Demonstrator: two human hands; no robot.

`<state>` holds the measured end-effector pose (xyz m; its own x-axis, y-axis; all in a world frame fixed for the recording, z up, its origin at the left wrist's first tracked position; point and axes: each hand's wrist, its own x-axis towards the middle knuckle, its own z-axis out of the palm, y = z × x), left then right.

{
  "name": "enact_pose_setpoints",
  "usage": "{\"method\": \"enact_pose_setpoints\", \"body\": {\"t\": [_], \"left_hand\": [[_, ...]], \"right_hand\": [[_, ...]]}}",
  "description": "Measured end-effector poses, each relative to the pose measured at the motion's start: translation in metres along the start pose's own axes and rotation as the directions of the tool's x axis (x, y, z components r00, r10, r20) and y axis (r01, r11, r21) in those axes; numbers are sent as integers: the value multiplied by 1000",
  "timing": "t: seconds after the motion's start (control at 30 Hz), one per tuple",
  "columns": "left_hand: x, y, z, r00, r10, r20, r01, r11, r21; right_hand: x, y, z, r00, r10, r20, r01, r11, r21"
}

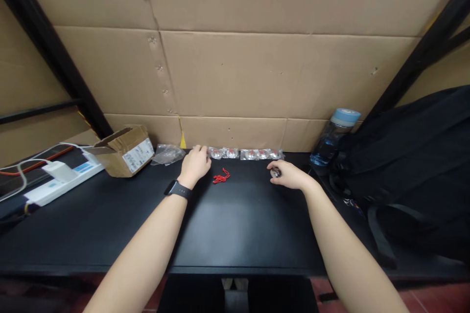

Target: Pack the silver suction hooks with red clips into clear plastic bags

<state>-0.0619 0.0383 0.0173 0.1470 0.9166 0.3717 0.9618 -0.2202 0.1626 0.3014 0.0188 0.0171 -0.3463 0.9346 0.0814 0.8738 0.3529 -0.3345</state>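
Note:
My left hand (196, 164), with a dark watch (177, 189) on the wrist, is at the back of the black table. Its fingers are curled down at the left end of a row of small clear plastic packets (231, 153) holding round silvery pieces with red bits. Whatever lies under those fingertips is hidden. To the right, my right hand (290, 175) pinches a small round shiny piece (275, 172) between thumb and fingers, just above or on the tabletop. A bunched red cord (221, 176) lies between the hands, nearer the left one.
Crumpled clear plastic bags (168, 154) lie left of my left hand, beside an opened cardboard box (127, 151). A white power strip (66, 183) with cables is farther left. At the right stand a blue-lidded bottle (332, 137) and a black backpack (414, 166). Cardboard (235, 73) walls the back.

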Motion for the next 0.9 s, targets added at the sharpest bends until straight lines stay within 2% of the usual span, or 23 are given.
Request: {"method": "enact_pose_setpoints", "body": {"t": [0.07,0.13,0.2,0.27,0.37,0.53,0.67,0.8,0.9], "left_hand": [[0,6,-1,983,181,2,-180,979,-94],[-1,12,2,947,320,31,-312,939,-141],[-3,17,6,913,405,55,-393,906,-159],[-4,21,10,892,443,86,-424,888,-181],[-4,23,13,908,402,113,-374,904,-208],[-5,21,18,935,342,97,-317,925,-208],[-6,21,23,956,286,59,-268,940,-212],[-5,28,22,971,240,3,-231,938,-257],[-8,42,15,970,243,-19,-236,916,-323]], "right_hand": [[1,4,2,1000,4,9,-4,1000,-16],[2,7,4,1000,8,-30,-10,999,-50],[3,9,5,999,15,-38,-17,997,-69],[3,10,5,1000,23,-17,-24,998,-65],[3,11,4,1000,31,-6,-31,998,-55],[4,12,4,1000,18,-11,-18,999,-41],[2,5,-1,998,-48,-51,49,999,13],[-1,-13,-3,973,-158,-167,189,962,196],[-1,-30,2,968,-185,-170,239,891,387]]}}
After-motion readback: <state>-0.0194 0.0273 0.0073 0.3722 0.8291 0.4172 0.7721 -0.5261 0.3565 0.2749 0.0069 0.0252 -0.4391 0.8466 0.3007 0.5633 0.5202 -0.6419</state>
